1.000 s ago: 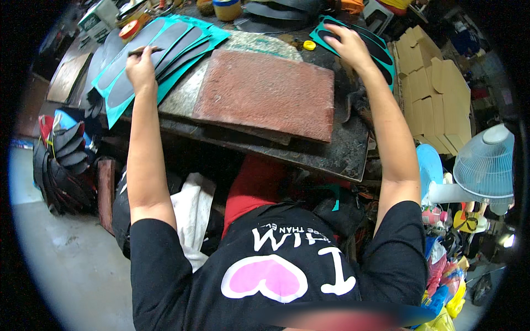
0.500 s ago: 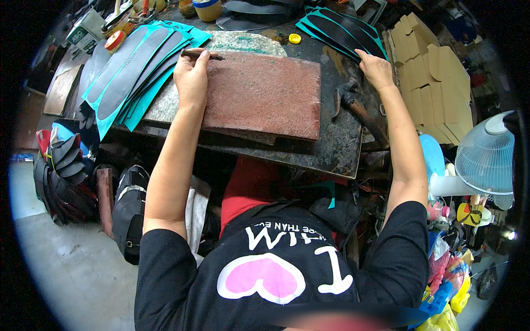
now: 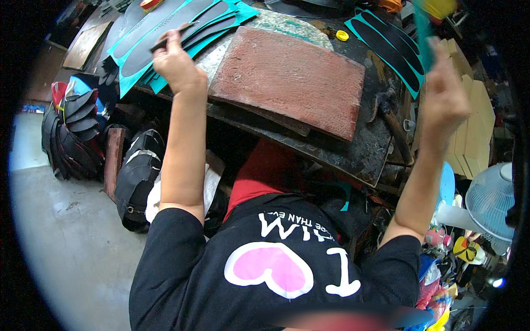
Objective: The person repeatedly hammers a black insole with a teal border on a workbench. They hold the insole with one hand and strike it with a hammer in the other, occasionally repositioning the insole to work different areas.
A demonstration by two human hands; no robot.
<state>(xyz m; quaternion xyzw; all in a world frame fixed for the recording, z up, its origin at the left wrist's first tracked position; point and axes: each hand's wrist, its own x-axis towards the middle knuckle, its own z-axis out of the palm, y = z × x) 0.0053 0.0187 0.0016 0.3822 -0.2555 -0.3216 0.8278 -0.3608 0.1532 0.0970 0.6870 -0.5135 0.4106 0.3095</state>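
Observation:
My left hand point(image 3: 179, 69) is closed round a slim dark knife-like tool point(image 3: 160, 45), just above a fanned pile of teal sheets with black sole-shaped panels point(image 3: 135, 59). At the far right, my raised right hand point(image 3: 444, 105), smeared by motion, grips a teal sheet point(image 3: 424, 41) seen nearly edge-on. That sheet hangs above a smaller pile of similar teal and black sheets point(image 3: 389, 49) on the workbench's right side. Between my hands lies a rough reddish-brown board point(image 3: 287, 80), on which nothing rests. It partly covers a pale stone slab point(image 3: 295, 25).
A wooden-handled hammer point(image 3: 396, 129) lies right of the board; a yellow ring point(image 3: 342, 36) sits behind it. Folded cardboard point(image 3: 477, 116) and a caged fan point(image 3: 491, 198) stand at the right. Beside the bench at left are bundled black pieces point(image 3: 72, 138) and a black bag point(image 3: 141, 185).
My right hand has lifted a teal sheet off the right pile. My left hand, with the tool, has moved from the board's edge to over the left pile. The view has shifted.

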